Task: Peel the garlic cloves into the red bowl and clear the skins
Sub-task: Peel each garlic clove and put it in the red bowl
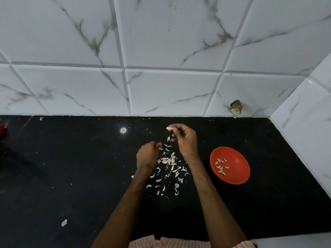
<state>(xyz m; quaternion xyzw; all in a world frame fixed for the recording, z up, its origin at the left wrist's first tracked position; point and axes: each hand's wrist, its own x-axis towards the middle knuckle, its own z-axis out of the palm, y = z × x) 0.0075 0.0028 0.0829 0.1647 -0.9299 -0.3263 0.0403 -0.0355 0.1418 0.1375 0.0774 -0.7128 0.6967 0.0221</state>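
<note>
Pale garlic clove (169,128) pinched at fingertips of right hand (184,138), left hand (146,155) pinching skin (160,148)

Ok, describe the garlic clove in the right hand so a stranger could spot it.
Find the black counter under the white tiled wall. Above the scattered skins at its middle, the right hand pinches one pale clove. Unlike the cloves lying in the red bowl, this one is between fingers.
</note>
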